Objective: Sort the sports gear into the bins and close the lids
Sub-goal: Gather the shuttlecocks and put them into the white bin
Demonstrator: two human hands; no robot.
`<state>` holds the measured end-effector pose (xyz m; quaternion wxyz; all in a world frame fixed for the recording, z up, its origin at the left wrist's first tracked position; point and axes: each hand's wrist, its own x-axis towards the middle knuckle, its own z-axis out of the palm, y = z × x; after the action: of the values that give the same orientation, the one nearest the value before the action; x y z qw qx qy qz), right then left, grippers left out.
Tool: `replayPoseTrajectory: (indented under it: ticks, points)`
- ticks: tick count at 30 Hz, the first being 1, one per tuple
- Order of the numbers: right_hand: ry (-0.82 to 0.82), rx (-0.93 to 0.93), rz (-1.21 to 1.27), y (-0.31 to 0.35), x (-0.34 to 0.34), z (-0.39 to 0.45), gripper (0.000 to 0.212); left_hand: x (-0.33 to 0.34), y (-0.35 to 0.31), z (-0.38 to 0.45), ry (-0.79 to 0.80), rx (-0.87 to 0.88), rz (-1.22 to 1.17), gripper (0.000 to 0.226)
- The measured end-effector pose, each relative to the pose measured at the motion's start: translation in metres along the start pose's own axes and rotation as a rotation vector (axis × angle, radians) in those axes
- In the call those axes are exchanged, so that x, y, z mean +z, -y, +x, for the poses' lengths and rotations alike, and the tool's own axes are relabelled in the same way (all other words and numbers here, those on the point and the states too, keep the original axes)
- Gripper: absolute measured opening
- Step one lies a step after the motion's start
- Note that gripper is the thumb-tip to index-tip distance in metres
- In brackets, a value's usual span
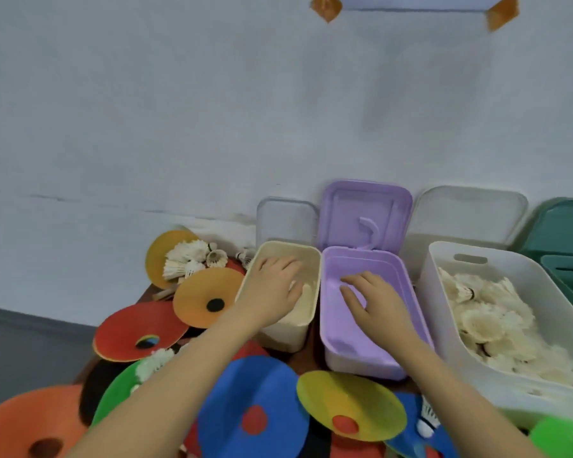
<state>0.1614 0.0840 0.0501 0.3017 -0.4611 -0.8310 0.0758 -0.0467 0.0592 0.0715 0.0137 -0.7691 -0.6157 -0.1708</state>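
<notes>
While both hands reach into open bins, sorting sits half done.

Though blur softens everything, the left hand point(273, 285) lies inside the cream bin point(308, 259), fingers loosely curled over something pale I cannot make out; whether it grips is unclear. The right hand point(374, 304) spreads flat, fingers relaxed, in the smooth purple bin point(348, 355), its hinged lid point(366, 214) upright behind. Feathery shuttlecocks point(487, 322) fill the white bin point(444, 292); more lie loose point(192, 259) among glossy round cone discs point(351, 404) crowding the surface, several cut off below. A green bin point(563, 233) is cropped at right.
</notes>
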Motion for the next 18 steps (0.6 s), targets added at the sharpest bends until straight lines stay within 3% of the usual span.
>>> replayPoseTrajectory:
  ticks: [4,11,15,18]
  points:
    - [0.039,0.002,0.074,0.057,0.046,-0.005,0.044,-0.006,0.064,-0.049,0.014,-0.076,-0.027,0.041]
    - [0.207,-0.038,0.147,0.133,0.116,-0.018,0.048,-0.004,0.15,-0.136,0.096,-0.201,-0.077,0.038]
    - [0.285,-0.102,0.047,0.164,0.155,-0.026,0.053,0.003,0.184,-0.173,0.14,-0.269,-0.09,0.038]
    - [0.273,-0.036,0.032,0.18,0.176,-0.022,0.041,0.013,0.202,-0.189,0.185,-0.302,-0.106,0.038]
